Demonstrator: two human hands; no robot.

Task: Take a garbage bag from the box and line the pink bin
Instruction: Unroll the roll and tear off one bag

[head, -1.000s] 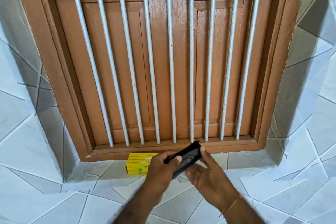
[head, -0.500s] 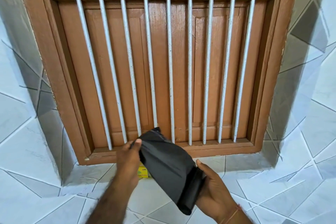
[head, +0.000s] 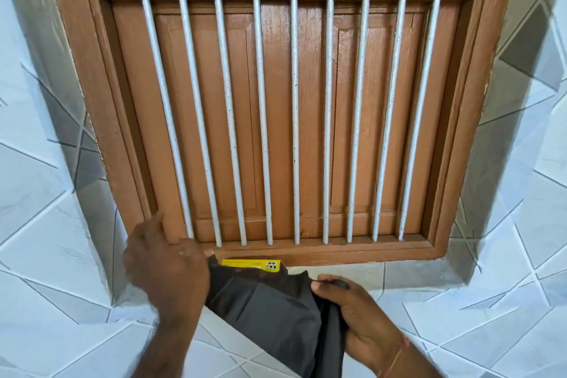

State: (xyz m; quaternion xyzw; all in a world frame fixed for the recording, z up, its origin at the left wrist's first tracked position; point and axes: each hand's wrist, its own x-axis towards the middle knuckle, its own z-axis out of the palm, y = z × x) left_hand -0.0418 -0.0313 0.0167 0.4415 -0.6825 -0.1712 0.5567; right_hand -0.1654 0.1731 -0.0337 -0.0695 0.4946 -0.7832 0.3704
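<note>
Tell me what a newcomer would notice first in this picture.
The brown wooden window with white bars fills the middle. Below it, the left hand and right hand grip a black garbage bag, partly unfolded. Behind the bag, a yellow box sits on the tiled ledge.

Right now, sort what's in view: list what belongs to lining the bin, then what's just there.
Part of the job:
black garbage bag, partly unfolded
yellow bag box on the sill
left hand and right hand, both gripping the bag

Just there:
brown wooden window frame
white bars
tiled wall

The pink bin is not in view.
</note>
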